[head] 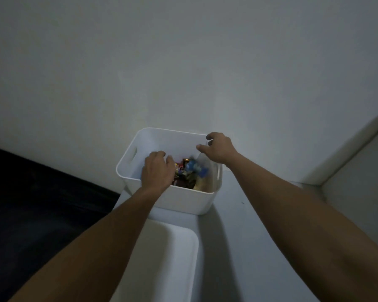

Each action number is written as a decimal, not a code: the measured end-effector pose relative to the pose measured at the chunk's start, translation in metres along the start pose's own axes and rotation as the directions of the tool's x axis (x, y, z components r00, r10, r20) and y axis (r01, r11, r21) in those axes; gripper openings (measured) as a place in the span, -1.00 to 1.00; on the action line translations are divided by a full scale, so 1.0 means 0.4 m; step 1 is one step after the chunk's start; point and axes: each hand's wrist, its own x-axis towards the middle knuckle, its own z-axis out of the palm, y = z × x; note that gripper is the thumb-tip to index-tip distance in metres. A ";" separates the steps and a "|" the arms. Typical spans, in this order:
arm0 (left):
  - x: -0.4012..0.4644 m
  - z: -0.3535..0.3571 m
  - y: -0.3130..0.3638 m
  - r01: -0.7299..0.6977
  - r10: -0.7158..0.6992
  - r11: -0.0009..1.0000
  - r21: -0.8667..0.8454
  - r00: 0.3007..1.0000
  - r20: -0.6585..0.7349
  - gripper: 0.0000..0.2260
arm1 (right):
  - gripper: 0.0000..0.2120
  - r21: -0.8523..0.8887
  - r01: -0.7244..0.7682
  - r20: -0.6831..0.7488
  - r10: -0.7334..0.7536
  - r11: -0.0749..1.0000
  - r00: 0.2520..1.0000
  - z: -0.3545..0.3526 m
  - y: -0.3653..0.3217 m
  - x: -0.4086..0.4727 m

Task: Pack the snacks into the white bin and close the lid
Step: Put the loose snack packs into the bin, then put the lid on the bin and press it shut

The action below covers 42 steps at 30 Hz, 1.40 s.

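The white bin (183, 199) stands uncovered on a pale surface against the wall. Several snack packets (194, 171), blue, red and dark, lie jumbled inside it and look blurred. My left hand (157, 172) reaches over the near rim into the bin, fingers curled down beside the packets; I cannot tell whether it grips one. My right hand (218, 148) hovers over the bin's far right corner with fingers apart and nothing in it. The white lid (175, 247) lies flat on the surface just in front of the bin.
A white wall (183, 73) rises directly behind the bin. A pale ledge or panel (347, 166) runs along the right. The dark floor (31, 203) drops away on the left, past the surface's edge.
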 end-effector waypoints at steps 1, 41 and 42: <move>-0.002 -0.016 -0.023 -0.011 0.011 1.000 -0.008 0.999 -0.032 -0.67 | -0.42 0.024 -0.010 -0.012 0.010 1.000 1.000 0.007 -0.002 -0.009; -0.238 -0.181 -0.591 0.630 -0.677 0.736 0.249 0.698 0.233 -0.66 | -0.82 0.363 -0.754 0.345 0.673 0.547 0.654 0.464 0.143 -0.492; -0.235 -0.186 -0.590 0.628 -0.674 0.737 0.249 0.710 0.206 -0.62 | -0.80 0.378 -0.744 0.329 0.672 0.551 0.664 0.464 0.141 -0.492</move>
